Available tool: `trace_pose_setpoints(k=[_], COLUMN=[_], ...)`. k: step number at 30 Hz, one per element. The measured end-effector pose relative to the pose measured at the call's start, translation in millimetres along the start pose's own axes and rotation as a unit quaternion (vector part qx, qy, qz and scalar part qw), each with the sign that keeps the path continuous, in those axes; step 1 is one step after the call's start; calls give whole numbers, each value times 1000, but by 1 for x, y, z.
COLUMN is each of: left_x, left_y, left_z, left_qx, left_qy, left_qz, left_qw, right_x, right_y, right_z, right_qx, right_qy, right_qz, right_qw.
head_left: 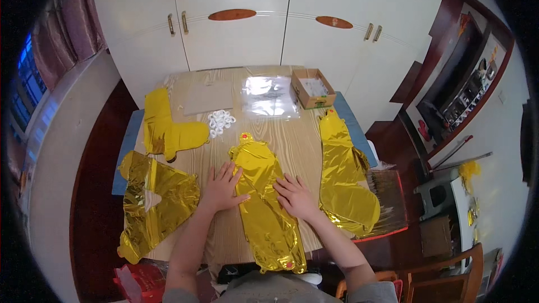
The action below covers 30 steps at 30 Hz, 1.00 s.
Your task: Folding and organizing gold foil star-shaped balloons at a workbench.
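**Head view: both hands flat on a gold foil balloon at mid-bench**

Head view, looking down. A long, deflated gold foil balloon (264, 202) lies lengthwise on the wooden bench (297, 140), running from the middle of the top to the near edge, where its lower end overhangs slightly.

Risks, as judged from this layout:
- The foil is thin and creased; a crease could be set hard or a seam split if it is pressed under the palms or dragged across the wood grain.
- The balloon could slide off toward the person's lap, since its near end sits at the bench edge and the film is slick.
- The small red-tipped parts at its top and bottom ends could be snagged or bent if the foil is tugged.
- The neighbouring foil pieces lie close by; the right-hand gold balloon (343, 177) could be caught by the right forearm, and the crumpled gold piece (154, 202) at the left already hangs past the bench edge.

Hands:
- The left hand (222, 188) is spread, fingers splayed, palm down; its thumb and forefinger side touch the balloon's left edge, the rest rests on bare wood.
- The right hand (295, 196) is laid flat, fingers loosely together, on the balloon's right half. Nothing is pinched or gripped by either.

Also noted: a second gold piece (165, 129) at far left, a heap of small white rings (220, 120), a clear plastic bag (269, 96), a cardboard sheet (209, 97) and an open cardboard box (313, 88).
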State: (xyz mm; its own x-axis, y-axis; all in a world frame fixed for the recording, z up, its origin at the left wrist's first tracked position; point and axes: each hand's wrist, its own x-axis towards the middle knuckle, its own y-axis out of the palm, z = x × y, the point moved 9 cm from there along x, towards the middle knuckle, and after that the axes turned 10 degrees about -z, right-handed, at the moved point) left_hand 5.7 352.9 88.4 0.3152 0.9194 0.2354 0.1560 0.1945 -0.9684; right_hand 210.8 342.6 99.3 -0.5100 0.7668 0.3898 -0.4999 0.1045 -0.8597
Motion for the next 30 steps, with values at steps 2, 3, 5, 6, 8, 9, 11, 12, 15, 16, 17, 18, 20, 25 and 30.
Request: trace_pose_setpoints(k=[2,3,5,6,8,9,11,12,15,16,17,18,20,25,30], left_x=[-1,-1,-1,-2,-2,-2,-1,-2,-2,-2,-4,-4,-4,-2,-2], left_y=[0,0,1,1,-1,-1,-3,-3,-3,-4,-3,-3,-2,-4,-6], left_z=[0,1,1,1,1,1,0,0,1,1,1,1,1,-1,0], left_qx=[-6,-6,-6,-6,-5,-4,-3,-3,-5,-6,-7,-6,-4,-3,0], left_qy=[0,1,1,1,-1,-3,-9,-8,-7,-9,-10,-10,-10,-8,-6], left_qz=[-6,-9,-16,-15,-12,-8,-1,-7,-15,-11,-6,-7,-8,6,8], left_qw=[1000,1000,1000,1000,1000,1000,1000,1000,1000,1000,1000,1000,1000,1000,1000], right_x=[0,0,0,1,0,-2,-9,-16,-26,-29,-27,-21,-12,10,11], right_y=[0,1,-1,-4,-10,-13,-20,-25,-22,-19,-17,-19,-16,1,6], right_z=[0,0,1,3,5,5,9,13,8,5,4,2,1,3,6], right_qx=[-2,-3,4,11,34,49,71,77,96,101,109,115,116,60,30], right_qy=[-2,-4,-6,-6,-2,0,4,5,21,30,33,35,29,-19,-31], right_qz=[1,0,-7,-12,-30,-41,-34,-15,13,17,16,10,4,3,21], right_qw=[1000,1000,1000,1000,999,998,997,997,995,994,993,993,993,998,999])
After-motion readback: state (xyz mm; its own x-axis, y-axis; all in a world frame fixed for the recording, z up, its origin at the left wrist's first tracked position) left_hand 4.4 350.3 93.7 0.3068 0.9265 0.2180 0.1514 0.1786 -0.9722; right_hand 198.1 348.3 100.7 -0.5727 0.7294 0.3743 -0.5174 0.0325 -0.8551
